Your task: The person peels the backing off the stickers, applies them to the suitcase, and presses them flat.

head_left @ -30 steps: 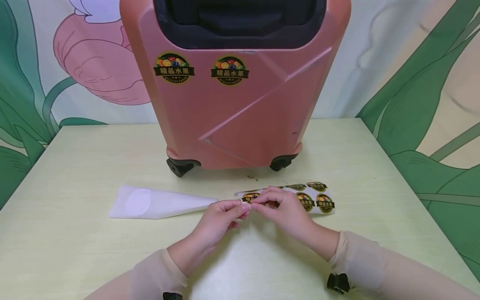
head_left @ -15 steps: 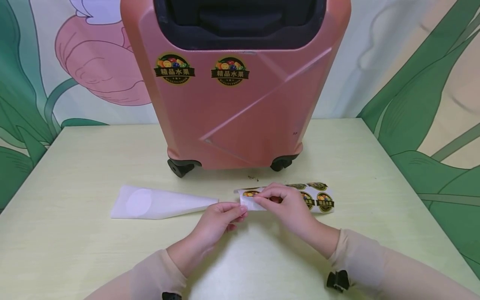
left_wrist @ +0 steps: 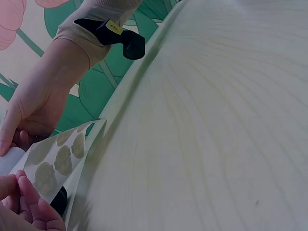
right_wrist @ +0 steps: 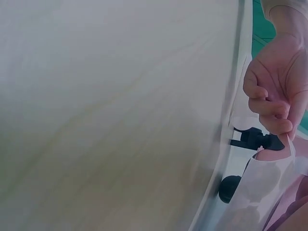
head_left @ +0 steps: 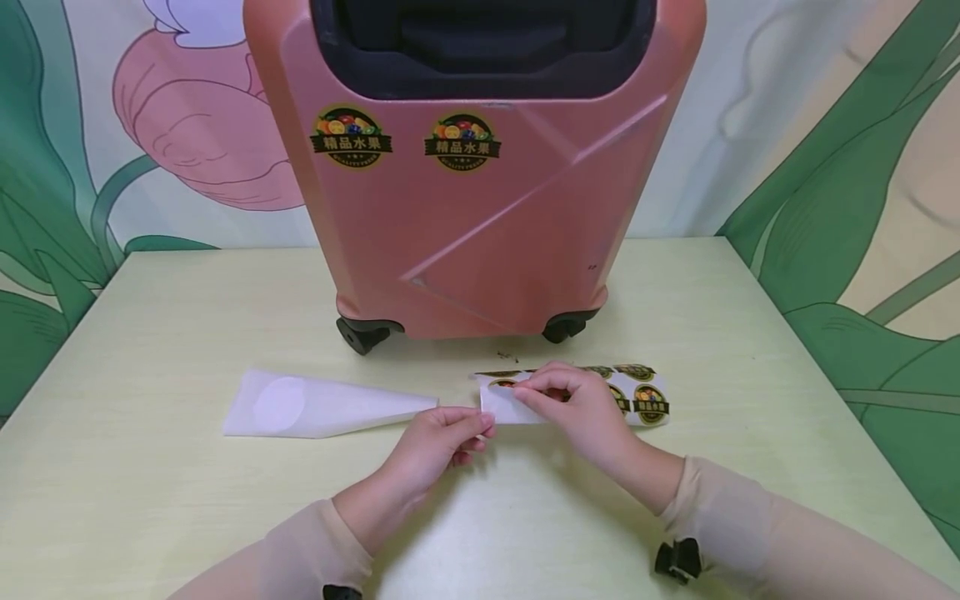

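The person's left hand [head_left: 442, 442] pinched the left end of a sticker sheet [head_left: 651, 402] between the thumb and first finger. The right hand [head_left: 581, 412] was just above the same sheet. Its thumb and first finger were close together, pinching by the sheet's bare white part, and the other fingers were bent in. The tips were too small to tell if they had the paper or a sticker's edge.

The sheet was a bit right of the middle of the worktop [head_left: 187, 500], well away from its left and right edges. It had rows of round black and gold stickers, and its right end stuck out past the right hand.

On the left side lay a white paper [head_left: 352, 408] with a pale round spot. Its thin end came right up to the left hand. It was hard to tell if it joined the sheet there.

A pink suitcase [head_left: 480, 217] stood behind the papers, near the far edge of the worktop. Up high on its front were a left fruit sticker [head_left: 351, 140] and a right fruit sticker [head_left: 462, 143], side by side and not touching. Behind it was a wall [head_left: 675, 183] with painted leaves.
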A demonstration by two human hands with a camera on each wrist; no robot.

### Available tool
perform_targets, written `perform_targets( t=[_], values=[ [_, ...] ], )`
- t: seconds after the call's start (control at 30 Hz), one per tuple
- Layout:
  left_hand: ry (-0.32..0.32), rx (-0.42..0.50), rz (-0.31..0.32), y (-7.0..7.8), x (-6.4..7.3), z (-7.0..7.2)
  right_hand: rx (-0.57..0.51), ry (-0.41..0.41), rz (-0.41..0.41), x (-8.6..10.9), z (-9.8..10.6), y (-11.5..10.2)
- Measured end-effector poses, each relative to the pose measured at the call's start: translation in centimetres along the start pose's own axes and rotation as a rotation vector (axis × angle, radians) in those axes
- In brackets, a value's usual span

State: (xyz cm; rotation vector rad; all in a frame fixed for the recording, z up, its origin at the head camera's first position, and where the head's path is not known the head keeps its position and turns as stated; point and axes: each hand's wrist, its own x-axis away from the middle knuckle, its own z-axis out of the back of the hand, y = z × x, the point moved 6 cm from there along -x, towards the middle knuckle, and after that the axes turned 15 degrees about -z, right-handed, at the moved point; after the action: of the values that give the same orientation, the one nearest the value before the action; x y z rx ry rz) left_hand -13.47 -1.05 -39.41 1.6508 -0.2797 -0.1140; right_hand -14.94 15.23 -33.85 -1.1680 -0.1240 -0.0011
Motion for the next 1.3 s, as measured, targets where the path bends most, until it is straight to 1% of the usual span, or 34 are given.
perform_targets(
  t=[0.2,0.47,0.6,0.73,0.9,1.07,1.3],
  values=[
    [0.003,-0.004,-0.001,-0.2,0.0,0.1,0.031,0.010,-0.008,0.0,0.2,-0.2],
    [-0.002,-0.011,0.000,-0.2,0.2,0.3,0.032,0.019,-0.027,0.0,0.5,-0.1],
    [-0.007,-0.011,0.008,-0.3,0.2,0.3,0.046,0.036,-0.044,-0.2,0.7,0.0],
    [-0.013,-0.014,0.017,-0.4,0.2,0.3,0.045,0.053,-0.043,-0.4,0.9,0.0],
    [-0.018,-0.015,0.032,-0.6,0.2,0.4,0.021,0.063,-0.035,-0.6,1.3,-0.1],
    [-0.011,-0.004,0.046,-0.7,0.2,0.5,-0.014,0.073,-0.027,-0.8,1.7,-0.3],
    [-0.019,0.016,0.085,-1.1,0.2,0.7,-0.086,0.074,-0.059,-1.1,2.0,0.0]
  ],
)
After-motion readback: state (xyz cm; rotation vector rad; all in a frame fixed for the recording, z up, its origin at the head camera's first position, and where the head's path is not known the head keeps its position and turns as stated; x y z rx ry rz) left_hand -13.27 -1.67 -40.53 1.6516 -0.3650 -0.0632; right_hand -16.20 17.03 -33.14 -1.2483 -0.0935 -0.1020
